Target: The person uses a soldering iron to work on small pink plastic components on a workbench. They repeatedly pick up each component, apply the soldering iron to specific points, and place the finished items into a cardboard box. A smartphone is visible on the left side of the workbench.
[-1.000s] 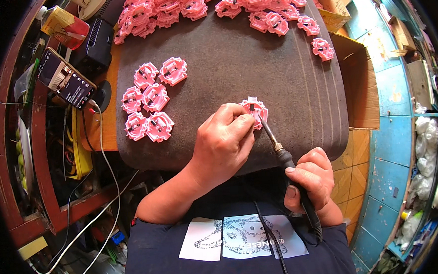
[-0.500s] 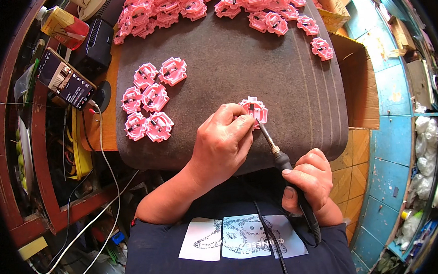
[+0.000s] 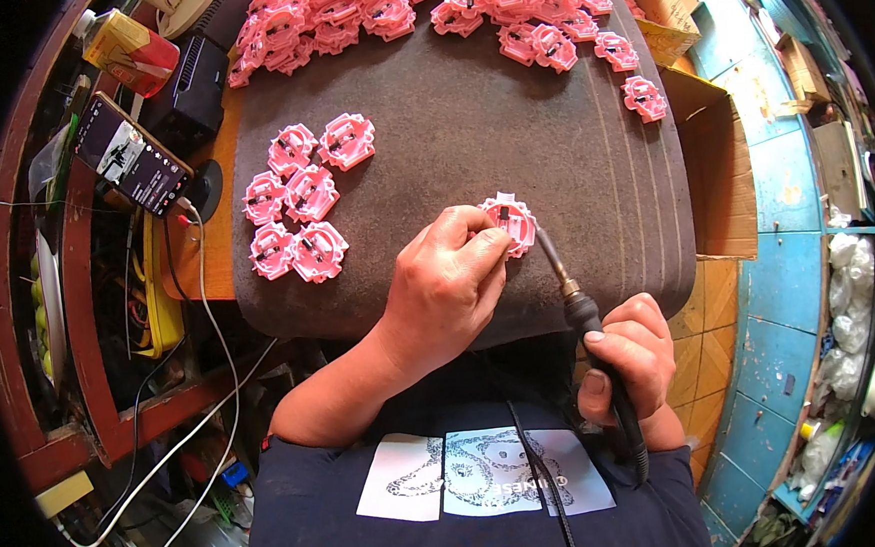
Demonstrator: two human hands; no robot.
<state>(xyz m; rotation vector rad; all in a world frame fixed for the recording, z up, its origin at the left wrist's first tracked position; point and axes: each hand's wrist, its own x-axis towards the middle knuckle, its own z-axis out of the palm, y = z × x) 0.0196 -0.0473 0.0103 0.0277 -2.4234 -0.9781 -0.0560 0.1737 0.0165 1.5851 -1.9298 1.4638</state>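
My right hand [image 3: 635, 357] grips a soldering iron [image 3: 582, 315] by its black handle. Its metal tip points up and to the left, close to the right rim of a pink plastic part [image 3: 510, 221] with small black pieces inside. My left hand [image 3: 448, 278] is closed at the part's left side, thumb and forefinger pinched together. Whether those fingers also hold something thin is hidden. The part rests on the dark mat [image 3: 430, 144]. Several similar pink parts [image 3: 310, 193] lie in a cluster to the left.
A heap of pink parts [image 3: 341, 9] spreads along the mat's far edge. A cardboard box [image 3: 717, 166] stands at the right. To the left are a phone [image 3: 130, 157] on a stand, a drink bottle [image 3: 129, 54] and cables [image 3: 226, 387]. Blue shelving [image 3: 779, 283] lines the right side.
The soldering iron's tip has moved from inside the pink part to its right edge, as my right hand shifted slightly right. My left hand stays almost still.
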